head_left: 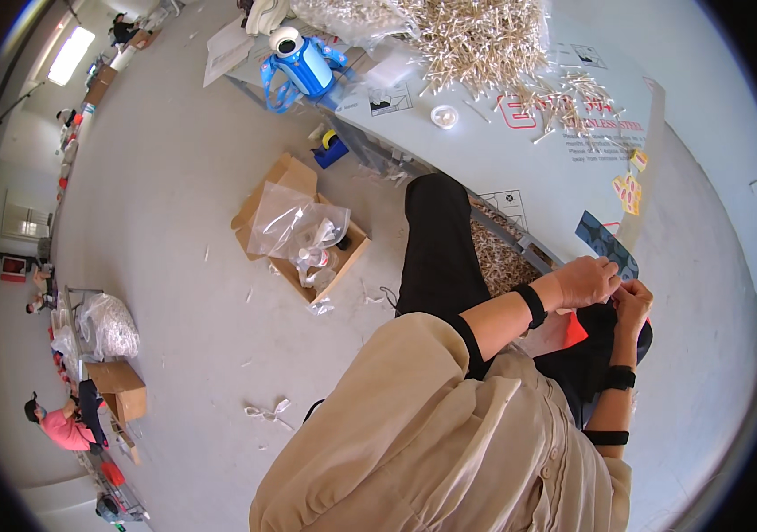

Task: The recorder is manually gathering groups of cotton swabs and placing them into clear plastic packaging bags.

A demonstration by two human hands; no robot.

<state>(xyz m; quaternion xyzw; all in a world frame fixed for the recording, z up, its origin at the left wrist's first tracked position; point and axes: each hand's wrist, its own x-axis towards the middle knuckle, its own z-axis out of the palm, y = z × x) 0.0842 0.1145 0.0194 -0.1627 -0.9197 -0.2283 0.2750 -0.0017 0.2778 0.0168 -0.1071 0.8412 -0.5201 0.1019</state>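
Note:
My left hand (585, 282) is closed in a pinch at the table's near edge. Beside it my right hand (633, 302) is also closed, its fingertips almost meeting the left ones. What they grip between them is too small to make out. Just beyond the fingers is a dark blue-grey flat piece with rounded patterns (606, 241); I cannot tell whether it is held or lies on the table. A red-orange piece (576, 331) shows on my lap, below the left wrist, beside pale, see-through material.
A heap of cotton swabs (485, 44) covers the far table (449, 146), with loose swabs, a small white round container (444, 116) and yellow-white packets (630, 193) nearby. A blue bottle (306, 69) stands at the left corner. An open cardboard box (347, 257) sits on the floor.

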